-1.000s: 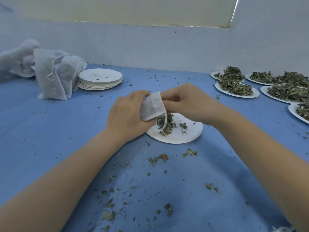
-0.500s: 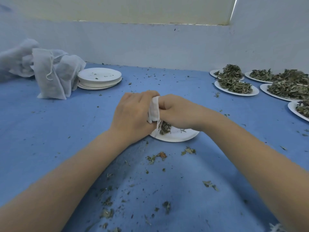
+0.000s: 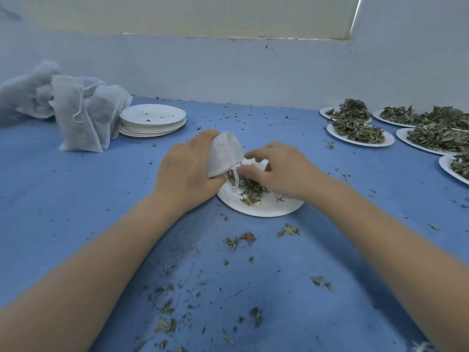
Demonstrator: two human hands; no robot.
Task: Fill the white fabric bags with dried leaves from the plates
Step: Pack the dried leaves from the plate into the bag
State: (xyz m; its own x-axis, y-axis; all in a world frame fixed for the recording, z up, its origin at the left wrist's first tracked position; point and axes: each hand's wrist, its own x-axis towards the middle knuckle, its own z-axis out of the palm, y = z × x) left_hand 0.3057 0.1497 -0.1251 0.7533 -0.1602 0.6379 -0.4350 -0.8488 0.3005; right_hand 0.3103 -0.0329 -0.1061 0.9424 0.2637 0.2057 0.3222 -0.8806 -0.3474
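Observation:
My left hand (image 3: 185, 174) grips a small white fabric bag (image 3: 223, 153) by its side, mouth tilted down to the right, its drawstring hanging over the white plate (image 3: 266, 212). A small heap of dried leaves (image 3: 251, 186) lies on that plate just below the bag's mouth. My right hand (image 3: 284, 171) hovers over the leaves with thumb and forefinger curved and apart, the thumb touching the heap, right beside the bag's mouth. I see nothing pinched between its fingers.
A pile of white fabric bags (image 3: 76, 118) lies at the back left beside a stack of empty plates (image 3: 152, 119). Several plates heaped with dried leaves (image 3: 360, 133) line the right side. Loose leaf crumbs (image 3: 238, 240) litter the blue table. A wall closes the back.
My right hand has pulled back out of the bag's mouth and now sits over the plate. The bag has tipped up in my left hand, showing more of its white side.

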